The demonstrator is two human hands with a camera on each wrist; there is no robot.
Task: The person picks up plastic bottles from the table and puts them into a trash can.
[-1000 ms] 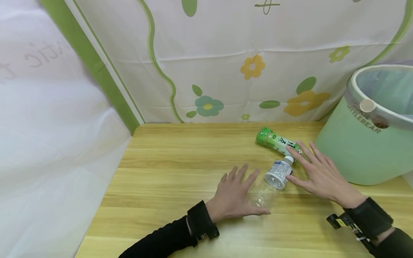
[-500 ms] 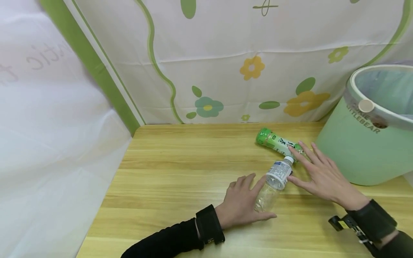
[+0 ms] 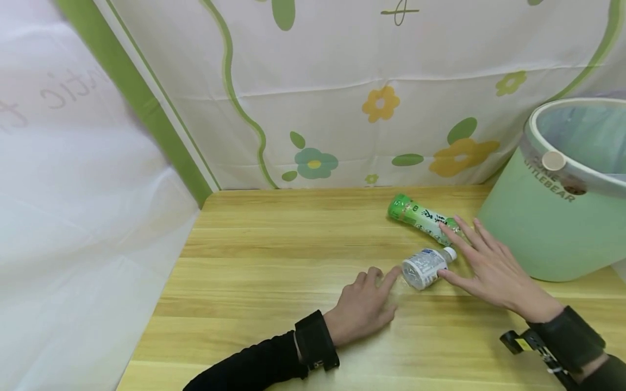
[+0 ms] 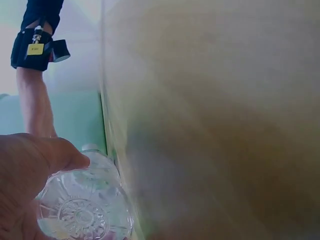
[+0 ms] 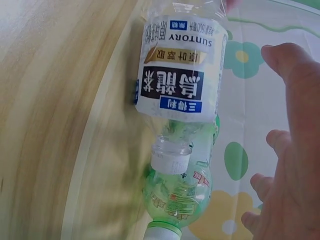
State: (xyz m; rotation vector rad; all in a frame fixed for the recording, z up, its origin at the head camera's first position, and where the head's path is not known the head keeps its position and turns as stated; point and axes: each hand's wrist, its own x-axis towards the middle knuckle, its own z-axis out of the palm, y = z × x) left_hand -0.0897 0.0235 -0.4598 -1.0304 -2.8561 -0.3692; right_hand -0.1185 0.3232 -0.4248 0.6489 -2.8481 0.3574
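A clear plastic bottle (image 3: 424, 267) with a white oolong tea label lies on its side, its white cap pointing toward the bin. My left hand (image 3: 361, 308) grips its clear lower end; in the left wrist view the thumb presses near the round base (image 4: 82, 215). Beyond it lies a green-labelled bottle (image 3: 419, 217), whose clear neck is partly hidden behind my right hand (image 3: 489, 274). That hand hovers with fingers spread, its thumb tip overlapping the white label in the head view. From the right wrist, the white cap (image 5: 170, 161) overlaps the green bottle's shoulder (image 5: 177, 197).
On the right stands a pale green bin (image 3: 543, 228) with a liner inside, just past my right fingertips. A flower-printed white cloth (image 3: 337, 125) hangs along the back edge of the wooden table (image 3: 254, 260). More white cloth hangs at the left.
My left hand has moved right and its fingers have closed in on the oolong tea bottle. That bottle has turned, its cap swinging right and nearer to me. The right hand has hardly moved.
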